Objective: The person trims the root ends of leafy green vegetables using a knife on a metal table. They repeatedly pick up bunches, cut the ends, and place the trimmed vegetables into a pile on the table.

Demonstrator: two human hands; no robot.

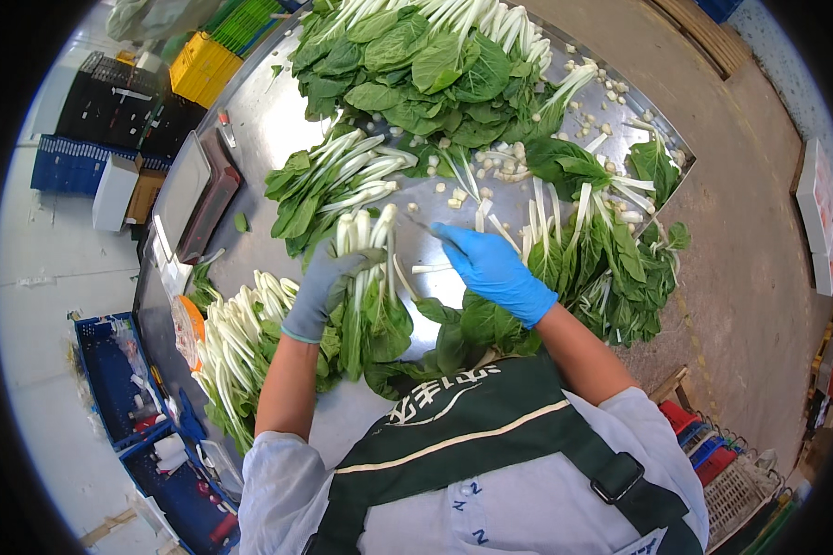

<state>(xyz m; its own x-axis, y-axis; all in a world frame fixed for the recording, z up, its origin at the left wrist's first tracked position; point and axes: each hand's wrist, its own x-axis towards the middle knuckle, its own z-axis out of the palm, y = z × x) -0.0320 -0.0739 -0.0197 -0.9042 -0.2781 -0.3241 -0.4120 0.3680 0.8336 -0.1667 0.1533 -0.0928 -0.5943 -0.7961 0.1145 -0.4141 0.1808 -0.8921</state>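
Note:
My left hand (pixel 333 281), in a grey glove, is closed around a bunch of leafy greens (pixel 378 305) with white stalks, their cut ends pointing away from me. Just right of those ends, my right hand (pixel 489 267), in a blue glove, grips a small knife (pixel 418 223), its blade towards the stalks; the handle is mostly hidden. A pile of greens (pixel 250 347) lies left of my left hand, and a smaller heap (pixel 340 177) lies beyond it. Loose leaves and stalks (pixel 597 257) spread to the right. Trimmed stalk ends (pixel 500 163) are scattered on the metal table (pixel 264 243).
A large heap of greens (pixel 423 69) covers the table's far part. At left are a lidded plastic container (pixel 201 194), a red-handled tool (pixel 227 128) and an orange-rimmed round item (pixel 189 329). Blue crates (pixel 114 388) stand beyond the left edge; more baskets (pixel 743 496) stand lower right.

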